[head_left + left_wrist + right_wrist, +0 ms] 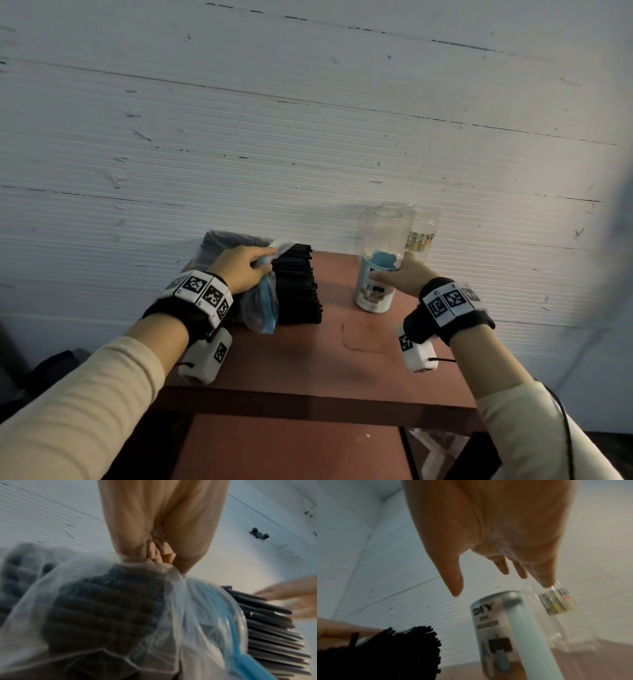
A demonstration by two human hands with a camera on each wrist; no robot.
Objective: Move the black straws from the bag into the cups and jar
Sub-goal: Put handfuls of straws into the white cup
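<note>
A clear plastic bag (260, 305) with a blue zip strip lies at the table's back left. A thick bundle of black straws (298, 284) sticks out of its mouth to the right. My left hand (265, 255) pinches gathered plastic at the bag's mouth; the left wrist view shows the curled fingers (154, 555) bunching the film over the straws (274, 635). My right hand (394, 270) hovers open at the printed white-and-blue cup (373, 294), fingers spread above its rim (496, 615). A clear cup (382, 229) rises there, and a clear labelled jar (423, 233) stands just behind.
All of it sits on a small reddish-brown table (308, 359) against a white ribbed wall (308, 120). The table's front edge and a lower shelf (291, 445) are close to me. A dark shape (51, 370) lies on the floor at the left.
</note>
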